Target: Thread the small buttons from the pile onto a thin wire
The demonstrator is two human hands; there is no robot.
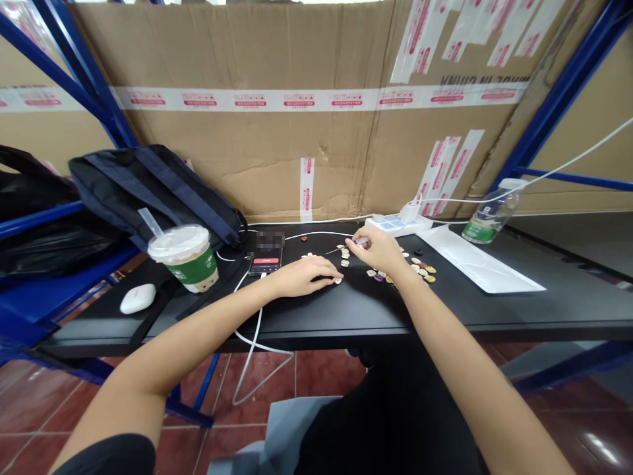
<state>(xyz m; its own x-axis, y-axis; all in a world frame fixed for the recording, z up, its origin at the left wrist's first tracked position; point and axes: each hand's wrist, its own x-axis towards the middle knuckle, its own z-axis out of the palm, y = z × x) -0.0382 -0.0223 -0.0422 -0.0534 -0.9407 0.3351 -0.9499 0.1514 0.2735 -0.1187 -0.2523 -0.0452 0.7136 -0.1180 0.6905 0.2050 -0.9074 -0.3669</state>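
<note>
My left hand [307, 276] rests low over the black table, thumb and fingertips closed on a small pale button [337, 280]. In my right hand [380, 248] is a slim pointed tool [362, 242] with a translucent handle; its thin metal shaft points left, above the tabletop. A short column of pale buttons [345, 254] lies between the hands. Beyond my left fingers sit more pale buttons [309, 255], partly covered by the hand. Mixed buttons [424, 270], cream, yellow and brown, are scattered right of my right wrist, with a purple one [378, 278] nearer.
A phone [267, 254] with a white cable lies left of my left hand. Further left stand a lidded drink cup [190, 258], a white earbud case [138, 299] and a backpack [158, 188]. Rightward are a power strip [398, 225], white packet [482, 260] and bottle [492, 211].
</note>
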